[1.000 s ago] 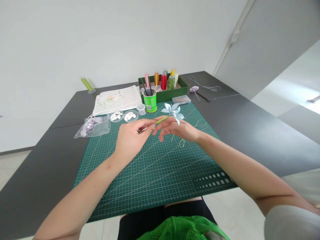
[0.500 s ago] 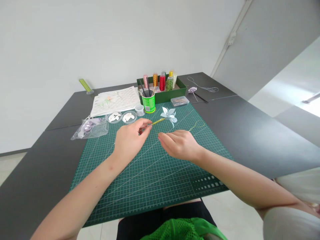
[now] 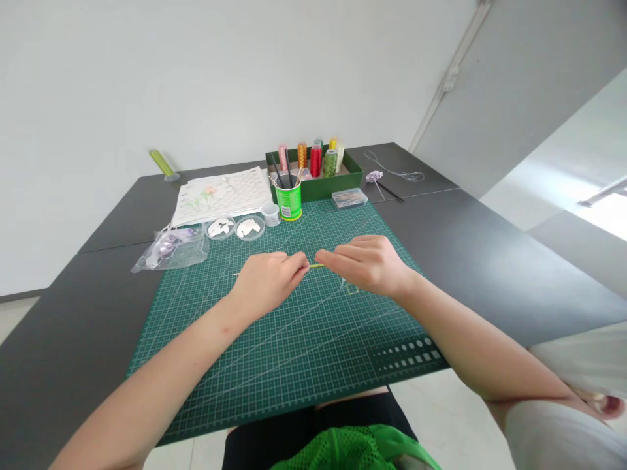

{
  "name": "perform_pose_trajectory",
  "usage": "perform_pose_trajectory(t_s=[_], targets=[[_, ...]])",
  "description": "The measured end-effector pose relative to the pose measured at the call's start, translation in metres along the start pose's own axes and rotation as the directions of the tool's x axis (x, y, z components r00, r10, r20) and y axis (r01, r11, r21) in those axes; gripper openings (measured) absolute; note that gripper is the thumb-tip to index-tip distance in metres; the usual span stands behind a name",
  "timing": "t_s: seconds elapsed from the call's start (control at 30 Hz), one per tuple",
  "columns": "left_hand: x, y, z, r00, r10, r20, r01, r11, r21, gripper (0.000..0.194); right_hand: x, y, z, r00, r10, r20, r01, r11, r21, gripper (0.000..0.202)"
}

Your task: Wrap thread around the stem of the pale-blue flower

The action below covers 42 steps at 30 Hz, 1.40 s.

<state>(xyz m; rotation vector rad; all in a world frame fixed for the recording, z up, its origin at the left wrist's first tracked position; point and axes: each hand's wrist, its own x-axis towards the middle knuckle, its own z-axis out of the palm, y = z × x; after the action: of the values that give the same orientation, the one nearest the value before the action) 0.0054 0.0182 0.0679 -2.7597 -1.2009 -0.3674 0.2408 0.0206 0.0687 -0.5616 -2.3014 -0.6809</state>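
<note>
Over the cutting mat, my left hand (image 3: 269, 281) is closed, its thumb and forefinger pinching a thin yellow-green flower stem (image 3: 317, 266). The stem's pale end pokes out to the left of that hand. Close on the right, my right hand (image 3: 369, 264) is closed too, fingertips pressed on the same stem. The pale blue flower head is hidden behind the right hand; only a bit of it may show below. A loop of light green thread (image 3: 351, 288) hangs under my right hand.
On the green cutting mat (image 3: 235, 372) stand two dishes of white petals (image 3: 249, 228), a small tub (image 3: 271, 214), a green can of tools (image 3: 290, 201) and a clear case (image 3: 349, 198). Behind are a box of thread spools (image 3: 343, 186) and paper sheets (image 3: 220, 192). A plastic bag (image 3: 171, 249) lies left.
Both hands have come together on the stem. My left hand moved slightly down and right; my right hand rose a little and now covers the blue flower head, which was visible before.
</note>
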Motion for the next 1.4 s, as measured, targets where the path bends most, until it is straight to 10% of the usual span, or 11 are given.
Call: perform_pose_trajectory(t_s=[0.43,0.8,0.97,1.4], targets=[[-0.002,-0.006,0.004,0.930,0.334,-0.154,-0.347,0.935,-0.068,0.029,-0.009,0.014,0.012,0.950,0.248,0.189,-0.304,0.869,0.391,0.029],[-0.006,0.000,-0.014,0.920,0.289,-0.266,-0.360,0.891,-0.277,0.017,-0.008,0.028,0.019,0.758,0.379,0.531,-0.650,0.364,0.667,0.028],[-0.009,0.001,-0.026,0.956,0.159,-0.246,-0.234,0.919,-0.316,0.013,-0.005,0.021,0.020,0.691,0.451,0.565,-0.713,0.298,0.634,0.032],[-0.031,0.014,-0.011,0.998,0.006,-0.056,-0.033,0.864,-0.502,0.012,-0.004,0.010,0.021,0.796,0.411,0.444,-0.588,0.352,0.728,0.028]])
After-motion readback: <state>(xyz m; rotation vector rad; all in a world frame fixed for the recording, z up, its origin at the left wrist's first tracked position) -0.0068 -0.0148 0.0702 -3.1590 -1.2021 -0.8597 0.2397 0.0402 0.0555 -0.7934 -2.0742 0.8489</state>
